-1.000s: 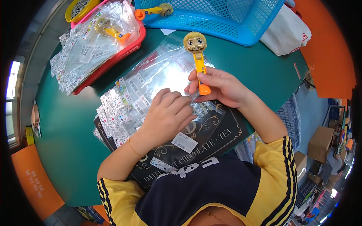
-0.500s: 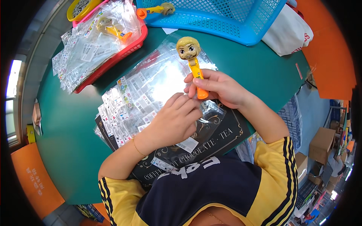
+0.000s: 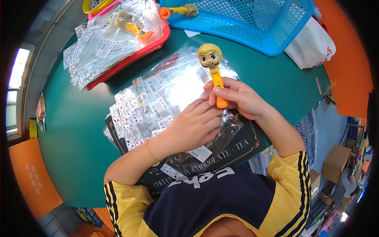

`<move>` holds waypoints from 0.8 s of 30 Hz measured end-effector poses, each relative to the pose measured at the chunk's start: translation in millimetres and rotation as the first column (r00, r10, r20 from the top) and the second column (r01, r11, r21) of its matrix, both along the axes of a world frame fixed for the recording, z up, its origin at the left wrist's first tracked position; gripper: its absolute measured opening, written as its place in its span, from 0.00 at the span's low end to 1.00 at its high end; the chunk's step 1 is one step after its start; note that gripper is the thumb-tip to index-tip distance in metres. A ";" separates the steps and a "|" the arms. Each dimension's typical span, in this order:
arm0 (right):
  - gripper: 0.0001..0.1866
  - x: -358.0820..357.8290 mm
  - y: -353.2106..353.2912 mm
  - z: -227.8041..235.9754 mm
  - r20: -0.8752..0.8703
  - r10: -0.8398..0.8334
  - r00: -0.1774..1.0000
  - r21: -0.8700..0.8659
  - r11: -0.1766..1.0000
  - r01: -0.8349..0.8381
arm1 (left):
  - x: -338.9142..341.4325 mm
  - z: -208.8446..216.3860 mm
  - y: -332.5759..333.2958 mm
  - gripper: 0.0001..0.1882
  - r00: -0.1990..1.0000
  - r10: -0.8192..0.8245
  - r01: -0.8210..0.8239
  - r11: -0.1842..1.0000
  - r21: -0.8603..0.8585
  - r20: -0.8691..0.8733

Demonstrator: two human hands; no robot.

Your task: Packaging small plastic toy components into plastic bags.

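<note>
In my right hand [image 3: 242, 98] is a toy candy dispenser [image 3: 218, 81] with a yellow-orange stem and a blond, bearded cartoon head pointing away from me. The fingers close around its lower stem. My left hand [image 3: 197, 123] lies palm down just left of it, its bent fingers on a clear plastic bag [image 3: 229, 123], their tips partly hidden near the dispenser's orange foot. That bag stretches under the left hand toward my chest and has white labels. Beneath are stacked clear printed bags [image 3: 158, 94] on a black decorated placemat [image 3: 244, 136].
At the far left a red basket [image 3: 167, 37] holds bagged items, including a packed dispenser [image 3: 136, 29]. Beside it, another dispenser [image 3: 177, 11] lies at a blue basket [image 3: 272, 47]. A yellow bowl [image 3: 96, 5] and a white bag [image 3: 310, 45] stand on the green table [image 3: 71, 158].
The view has shifted, so the table and baskets sit slightly lower and farther right. Both hands keep nearly the same pose, the right one still holding the dispenser.
</note>
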State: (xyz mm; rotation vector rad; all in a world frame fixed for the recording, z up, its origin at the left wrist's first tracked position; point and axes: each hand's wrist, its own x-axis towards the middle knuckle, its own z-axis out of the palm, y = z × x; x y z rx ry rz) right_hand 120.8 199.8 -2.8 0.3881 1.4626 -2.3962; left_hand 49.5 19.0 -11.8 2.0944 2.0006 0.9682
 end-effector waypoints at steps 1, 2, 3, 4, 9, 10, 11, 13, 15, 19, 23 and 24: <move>0.16 0.1 -0.5 1.7 0.004 -0.004 1.000 0.005 1.000 0.004 | 0.1 -0.9 -0.1 0.14 1.000 -0.009 0.009 1.000 0.014 0.014; 0.16 0.1 -0.8 2.4 0.009 -0.008 1.000 0.011 1.000 0.008 | -0.1 -1.9 -0.6 0.14 1.000 -0.008 0.008 1.000 0.013 0.015; 0.16 -0.4 -0.7 2.0 0.010 -0.007 1.000 0.010 1.000 0.007 | -0.5 -2.8 -1.5 0.14 1.000 -0.020 0.020 1.000 -0.008 0.014; 0.16 -0.2 -0.3 1.4 -0.003 -0.002 1.000 0.023 1.000 0.002 | -0.2 -3.4 -2.1 0.14 0.999 -0.034 0.035 0.999 -0.028 0.015; 0.18 3.7 3.8 3.6 -0.015 -0.011 1.000 0.094 0.995 0.012 | 2.2 1.4 -3.7 0.14 1.000 0.012 -0.010 0.997 -0.070 0.021; 0.19 4.4 6.8 13.6 -0.043 0.023 0.999 0.208 0.978 -0.014 | 1.3 0.7 -4.2 0.14 1.000 0.014 -0.014 0.996 -0.085 0.003; 0.19 6.2 10.0 19.1 -0.066 0.060 0.996 0.320 0.947 -0.035 | 0.0 0.3 -3.8 0.14 1.000 0.009 -0.009 0.996 -0.085 0.006; 0.19 16.4 22.6 21.1 -0.108 0.017 0.994 0.441 0.897 0.032 | -2.1 0.7 -3.2 0.11 0.998 0.008 -0.006 1.000 -0.024 0.061; 0.19 26.7 39.9 32.6 -0.416 0.322 0.850 0.798 0.578 0.171 | -1.5 3.0 -5.3 0.11 0.997 0.025 -0.022 0.999 -0.033 0.071; 0.18 49.8 49.7 62.1 -0.227 0.431 0.873 0.898 0.440 0.016 | -2.4 -1.1 -3.1 0.10 0.996 0.033 -0.035 0.999 0.020 0.080; 0.18 62.6 54.8 69.5 -0.134 0.474 0.870 0.976 0.216 0.033 | -5.3 3.8 -4.4 0.11 0.993 0.013 -0.014 1.000 0.001 0.113; 0.18 63.5 54.2 70.1 -0.134 0.472 0.871 0.976 0.215 0.033 | -5.0 4.6 -4.1 0.11 0.994 0.024 -0.028 0.999 0.034 0.107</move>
